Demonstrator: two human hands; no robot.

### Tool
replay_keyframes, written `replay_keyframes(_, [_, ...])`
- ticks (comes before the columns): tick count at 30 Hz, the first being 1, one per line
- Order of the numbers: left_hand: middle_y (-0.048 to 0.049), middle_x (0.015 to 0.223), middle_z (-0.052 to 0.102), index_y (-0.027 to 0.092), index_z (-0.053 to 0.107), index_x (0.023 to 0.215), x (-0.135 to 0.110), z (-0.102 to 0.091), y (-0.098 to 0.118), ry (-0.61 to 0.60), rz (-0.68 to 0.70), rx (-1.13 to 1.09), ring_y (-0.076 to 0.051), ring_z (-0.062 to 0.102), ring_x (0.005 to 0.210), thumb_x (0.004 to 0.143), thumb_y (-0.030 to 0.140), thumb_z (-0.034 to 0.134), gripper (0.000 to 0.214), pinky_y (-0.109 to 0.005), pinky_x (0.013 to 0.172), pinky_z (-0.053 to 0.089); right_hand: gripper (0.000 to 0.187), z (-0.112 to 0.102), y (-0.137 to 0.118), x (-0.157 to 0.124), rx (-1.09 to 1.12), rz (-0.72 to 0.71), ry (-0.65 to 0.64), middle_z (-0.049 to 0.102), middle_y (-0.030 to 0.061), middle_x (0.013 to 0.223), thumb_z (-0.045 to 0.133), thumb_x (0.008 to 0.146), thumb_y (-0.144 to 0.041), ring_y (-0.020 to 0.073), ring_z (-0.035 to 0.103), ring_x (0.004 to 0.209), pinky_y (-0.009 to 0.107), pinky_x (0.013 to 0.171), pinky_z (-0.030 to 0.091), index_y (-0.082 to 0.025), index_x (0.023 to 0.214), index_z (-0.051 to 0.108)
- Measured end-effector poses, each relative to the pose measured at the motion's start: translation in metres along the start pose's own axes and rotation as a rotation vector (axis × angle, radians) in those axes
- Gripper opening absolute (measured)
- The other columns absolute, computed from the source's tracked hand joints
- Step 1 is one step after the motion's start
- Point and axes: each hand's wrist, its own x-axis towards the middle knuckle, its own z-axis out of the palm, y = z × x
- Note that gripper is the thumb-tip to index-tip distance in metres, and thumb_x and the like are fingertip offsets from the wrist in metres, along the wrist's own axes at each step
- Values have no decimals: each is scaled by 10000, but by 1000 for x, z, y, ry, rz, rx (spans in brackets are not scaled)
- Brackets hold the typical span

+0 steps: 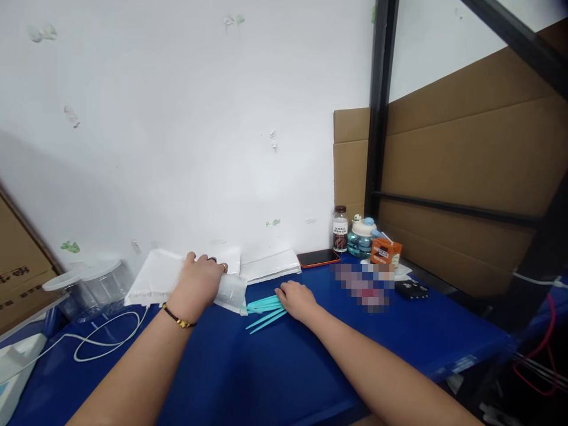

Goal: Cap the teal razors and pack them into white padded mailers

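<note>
My left hand, with a dark bracelet at the wrist, is closed over a translucent plastic packet among white packages. Its fingertips are partly hidden. One white package lies to its left, and flat white packets lie to its right. Several thin teal pointed sticks fan out on the blue tabletop. My right hand is closed over their right ends, with its fingers bent and the held ends hidden under the palm.
Clear plastic tubs and a white cable are at the left. Toward the back right are a phone, a brown-capped bottle, a blue jug, an orange box and a black case. A black post rises behind.
</note>
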Motion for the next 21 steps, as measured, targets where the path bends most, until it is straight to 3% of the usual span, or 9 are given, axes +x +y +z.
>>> replay_keyframes(2, [-87,945,642,237,612,977,2,1,-5,51,-7,-9,-271,536,952,543,42,584,476,-451,878,244,363,0,-4,-3,16,-72,-23,616,107,923,361,913,-406,213,596,803,302,679,388,-180,901,645])
replay_keyframes(5, [-85,978,633,241,600,994,6,9,-8,36,-11,-37,-267,536,956,520,37,575,517,-456,891,235,344,-1,-5,-4,61,-176,-55,586,88,918,363,917,-379,199,581,817,286,667,381,-182,924,645])
replay_keyframes(10, [-84,988,623,247,586,1024,7,24,-8,-7,-9,-80,-270,539,962,480,42,570,582,-462,900,233,351,-2,0,-3,68,-173,-59,564,60,912,378,906,-417,183,563,808,272,634,369,-209,935,660])
replay_keyframes(13, [-77,1029,614,266,573,1048,8,33,-22,23,-47,-131,-268,534,997,500,68,556,583,-480,924,218,359,-3,1,-4,73,-202,-35,555,44,954,492,820,-530,194,549,872,259,634,372,-255,990,651])
replay_keyframes(16, [-63,1073,606,281,557,1077,5,47,-45,28,-107,-238,-287,523,1047,532,172,585,556,-497,956,214,347,-3,3,-5,94,-223,-75,556,27,968,586,753,-519,185,553,860,247,627,373,-287,1003,652])
replay_keyframes(18, [-50,1098,603,271,527,1120,-1,57,-56,38,-147,-367,-286,533,1045,570,282,601,555,-461,953,271,336,-3,5,-3,143,-202,-90,562,27,964,581,761,-501,175,563,822,248,623,379,-281,1003,656])
replay_keyframes(21, [-14,1104,606,242,465,1170,-14,69,-58,93,-95,-622,-231,571,980,626,389,589,577,-319,866,393,307,-3,8,0,252,-172,-62,570,40,950,549,796,-469,170,565,804,252,637,395,-251,975,670])
